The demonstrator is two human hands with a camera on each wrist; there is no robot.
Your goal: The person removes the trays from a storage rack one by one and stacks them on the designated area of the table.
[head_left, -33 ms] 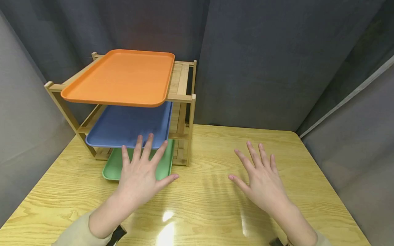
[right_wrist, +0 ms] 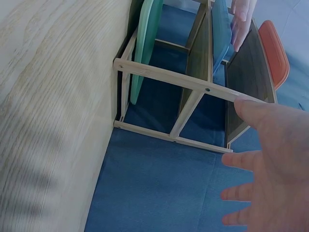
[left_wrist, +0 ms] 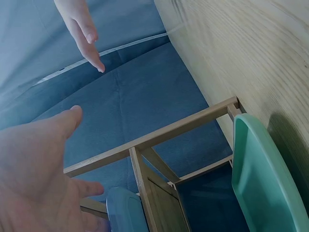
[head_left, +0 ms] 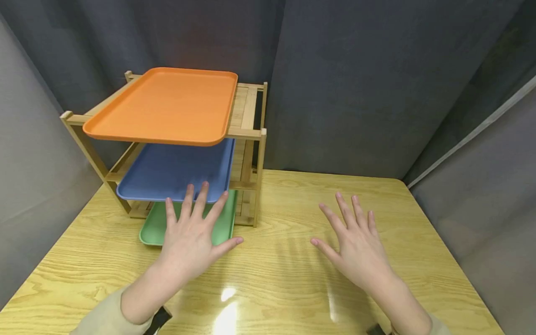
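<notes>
Dark grey curtains close in a pale wooden table on three sides. From the head view, a bamboo rack stands at the table's far left and carries three trays: an orange tray on top, a blue tray on the middle shelf and a green tray on the lowest one, its front edge sticking out toward the person. The left hand hovers palm down over the green tray's front, fingers straight and spread, their tips reaching up near the blue tray's front rim; it holds nothing, and whether it touches the green tray cannot be told. The right hand is held over bare table well to the right of the rack, palm down, fingers spread, holding nothing. Beige sleeves show at the bottom edge.

The left wrist view shows the left hand large and blurred, its thumb out and apart from the fingers, with the rack and the green tray beyond and the right hand far off at the top.

The right wrist view shows the right hand with its fingers apart, the rack ahead with the green tray, blue tray and orange tray edge-on, and the left hand by the blue tray.
</notes>
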